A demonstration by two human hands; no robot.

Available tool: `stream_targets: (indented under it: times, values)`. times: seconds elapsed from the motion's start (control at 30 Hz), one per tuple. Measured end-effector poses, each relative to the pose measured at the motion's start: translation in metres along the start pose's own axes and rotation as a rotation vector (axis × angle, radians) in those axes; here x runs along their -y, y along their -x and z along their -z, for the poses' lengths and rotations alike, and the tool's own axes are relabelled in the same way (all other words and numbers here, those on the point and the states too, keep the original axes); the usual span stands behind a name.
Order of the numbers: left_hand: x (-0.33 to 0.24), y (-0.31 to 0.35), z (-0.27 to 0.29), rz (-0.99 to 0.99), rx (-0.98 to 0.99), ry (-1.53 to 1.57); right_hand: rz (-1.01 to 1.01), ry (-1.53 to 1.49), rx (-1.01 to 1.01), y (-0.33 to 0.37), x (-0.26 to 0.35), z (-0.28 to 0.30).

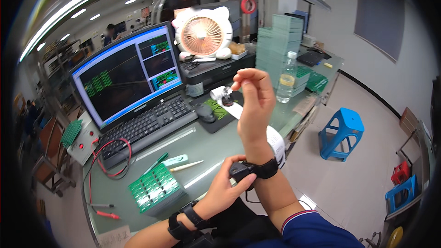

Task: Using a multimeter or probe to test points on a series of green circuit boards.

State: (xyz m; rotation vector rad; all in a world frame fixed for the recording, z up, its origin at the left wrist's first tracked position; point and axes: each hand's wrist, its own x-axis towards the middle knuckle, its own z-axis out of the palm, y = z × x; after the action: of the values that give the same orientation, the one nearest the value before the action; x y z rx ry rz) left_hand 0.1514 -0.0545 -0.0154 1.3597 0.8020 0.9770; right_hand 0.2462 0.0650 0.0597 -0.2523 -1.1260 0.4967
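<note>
Both hands sit above the worktop [206, 147] edge: the left hand [225, 188] is pinched on the black wrist device [243, 171] strapped to the right forearm, while the right hand [252, 101] is raised, fingers loosely curled on nothing. A careless elbow could topple the clear bottle [287, 78], roughly half full of liquid, onto nearby circuit boards [154, 187].

The left hand [225, 186] grips the black wrist strap unit [250, 171] on the raised right hand [253, 98], near the green-topped workbench [206, 144]
</note>
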Motion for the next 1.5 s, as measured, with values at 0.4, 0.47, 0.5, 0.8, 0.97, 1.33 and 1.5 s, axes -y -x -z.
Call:
stream_targets:
  times: [0.4, 0.47, 0.5, 0.8, 0.97, 1.33, 1.5]
  values:
    - [-0.092, 0.054, 0.157, -0.44, -0.579, 0.95, -0.103, 0.045, 0.956, 0.132, 0.064, -0.053]
    - [-0.089, 0.061, 0.171, -0.472, -0.693, 1.085, 0.017, 0.095, 1.069, 0.167, 0.072, -0.07]
    - [-0.086, 0.063, 0.174, -0.487, -0.679, 1.077, 0.016, 0.144, 1.106, 0.179, 0.077, -0.075]
    - [-0.062, 0.074, 0.183, -0.612, -0.935, 0.867, 0.092, 0.206, 0.994, 0.2, 0.072, -0.103]
    - [-0.055, 0.076, 0.172, -0.616, -0.902, 0.614, -0.03, 0.173, 1.048, 0.211, 0.072, -0.098]
    - [-0.088, 0.119, 0.172, -1.005, -0.489, 0.803, 0.075, 0.138, 0.998, 0.22, 0.072, -0.109]
    - [-0.065, 0.18, 0.212, -0.886, -0.499, 0.987, -0.113, 0.029, 1.058, 0.18, 0.062, -0.094]
